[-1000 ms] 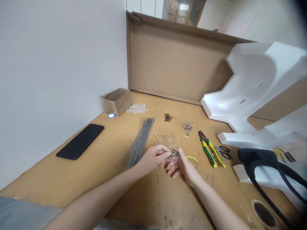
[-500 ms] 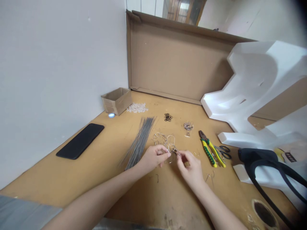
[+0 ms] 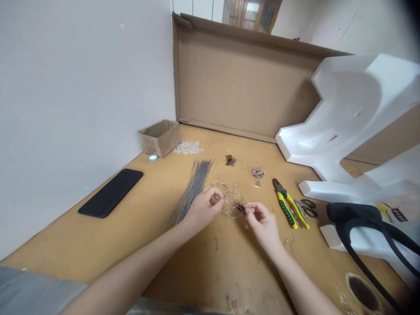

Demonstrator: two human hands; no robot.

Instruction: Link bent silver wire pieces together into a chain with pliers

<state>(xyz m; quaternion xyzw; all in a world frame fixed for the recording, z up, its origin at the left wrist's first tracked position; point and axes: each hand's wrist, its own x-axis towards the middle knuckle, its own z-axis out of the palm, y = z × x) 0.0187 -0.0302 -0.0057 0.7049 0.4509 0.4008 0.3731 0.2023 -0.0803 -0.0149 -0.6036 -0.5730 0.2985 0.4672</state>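
Thin bent wire loops (image 3: 232, 211) lie on the table between my two hands. My left hand (image 3: 206, 205) is pinched closed at their left side, beside a bundle of straight grey wires (image 3: 194, 186); what its fingertips hold is too small to name. My right hand (image 3: 261, 221) pinches a thin piece of wire at the right side of the loops, near a small dark part. Green and yellow pliers (image 3: 289, 204) and scissors (image 3: 308, 207) rest to the right of my right hand.
Further back are a small cardboard box (image 3: 160, 139), clear beads (image 3: 188, 147), black rings (image 3: 230, 160) and a wire coil (image 3: 258, 172). A black phone (image 3: 111, 192) lies left. White foam (image 3: 348, 100) and a black strap (image 3: 354, 214) stand right.
My left hand has moved left, away from the wire loops' middle. My right hand has shifted slightly right, and the gap between both hands is wider.
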